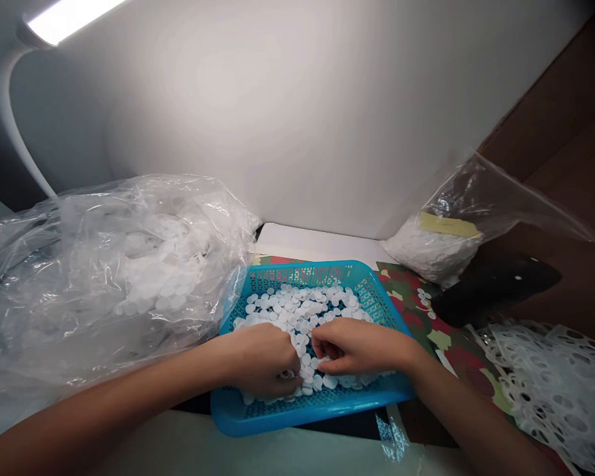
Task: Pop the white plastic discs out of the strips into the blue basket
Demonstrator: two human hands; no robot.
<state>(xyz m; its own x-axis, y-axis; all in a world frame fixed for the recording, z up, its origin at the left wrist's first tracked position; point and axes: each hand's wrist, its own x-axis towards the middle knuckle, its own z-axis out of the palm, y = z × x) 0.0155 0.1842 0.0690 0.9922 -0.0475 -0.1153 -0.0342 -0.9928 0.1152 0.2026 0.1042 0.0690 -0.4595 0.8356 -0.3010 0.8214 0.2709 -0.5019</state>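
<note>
Pale wall (297, 119) behind, patterned table (459, 357) below: two bare hands in a blue basket (240, 422) of white discs (302, 307).
The left hand (265, 360) has its grip curled down among the discs near the basket's near edge; the right hand (352, 340), just beside it, is bent with thumb and forefinger near each other. I cannot tell whether either pinches a disc. Around them the discs lie loose and overlapping. Past the basket's left edge sprawls a clear bag (153, 264); beyond its far right corner sits a yellow-labelled bag (436, 248). Overlapping discs could come up two together in one pinch, and a wrist catching the right edge could tip the basket and spill some.
</note>
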